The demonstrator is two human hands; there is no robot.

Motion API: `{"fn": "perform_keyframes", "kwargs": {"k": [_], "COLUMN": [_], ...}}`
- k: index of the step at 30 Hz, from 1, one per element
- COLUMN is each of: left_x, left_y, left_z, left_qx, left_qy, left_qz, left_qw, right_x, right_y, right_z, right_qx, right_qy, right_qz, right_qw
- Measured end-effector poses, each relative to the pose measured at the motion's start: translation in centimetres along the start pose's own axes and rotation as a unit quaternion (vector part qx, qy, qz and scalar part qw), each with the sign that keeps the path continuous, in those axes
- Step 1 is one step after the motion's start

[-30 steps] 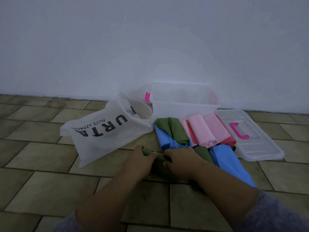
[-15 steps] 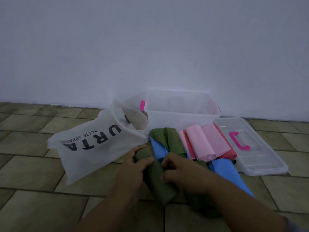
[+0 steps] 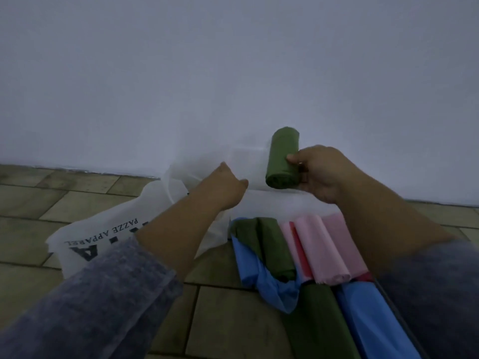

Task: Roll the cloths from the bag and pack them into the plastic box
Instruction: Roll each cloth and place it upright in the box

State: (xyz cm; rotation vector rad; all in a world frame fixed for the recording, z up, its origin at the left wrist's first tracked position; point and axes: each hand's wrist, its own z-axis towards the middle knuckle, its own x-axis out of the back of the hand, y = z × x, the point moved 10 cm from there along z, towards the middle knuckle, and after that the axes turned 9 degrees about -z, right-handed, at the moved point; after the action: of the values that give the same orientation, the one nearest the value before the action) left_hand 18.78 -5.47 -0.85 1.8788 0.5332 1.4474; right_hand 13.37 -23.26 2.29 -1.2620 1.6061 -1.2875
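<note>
right hand (image 3: 318, 174) gripping green cloth roll (image 3: 282, 159), roll in air over plastic box (image 3: 280, 200), left hand (image 3: 223, 187) at box's near edge, grip unclear, bag (image 3: 103, 237) left, other cloths (image 3: 321, 252) on floor

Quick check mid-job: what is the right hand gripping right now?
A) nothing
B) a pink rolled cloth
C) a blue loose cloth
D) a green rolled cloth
D: the right hand grips the green rolled cloth, lifted clear of the floor, while the pink rolls and the blue cloth lie on the tiles.
</note>
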Motion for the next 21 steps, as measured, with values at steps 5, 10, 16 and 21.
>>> {"fn": "perform_keyframes", "kwargs": {"k": [5, 10, 16, 21], "left_x": [-0.9, -1.0, -1.2, -1.6], "left_y": [-0.2, -0.5, -1.0, -1.5], "left_z": [0.8, 0.9, 1.4, 2.1], "left_qx": [-0.007, -0.004, -0.003, 0.001], "left_qy": [-0.002, -0.001, -0.004, -0.008], "left_qz": [0.043, 0.05, 0.068, 0.052], "left_qw": [0.999, 0.999, 0.998, 0.999], "right_x": [-2.5, -8.7, -8.5, -7.9], "right_y": [1.1, 3.3, 4.9, 5.2], "right_z": [5.5, 8.0, 9.1, 8.7], "right_qx": [-0.044, 0.005, -0.013, -0.02], "right_qy": [0.033, -0.094, -0.145, -0.154], "right_qz": [-0.408, -0.621, -0.647, -0.657], "right_qw": [0.911, 0.778, 0.749, 0.738]}}
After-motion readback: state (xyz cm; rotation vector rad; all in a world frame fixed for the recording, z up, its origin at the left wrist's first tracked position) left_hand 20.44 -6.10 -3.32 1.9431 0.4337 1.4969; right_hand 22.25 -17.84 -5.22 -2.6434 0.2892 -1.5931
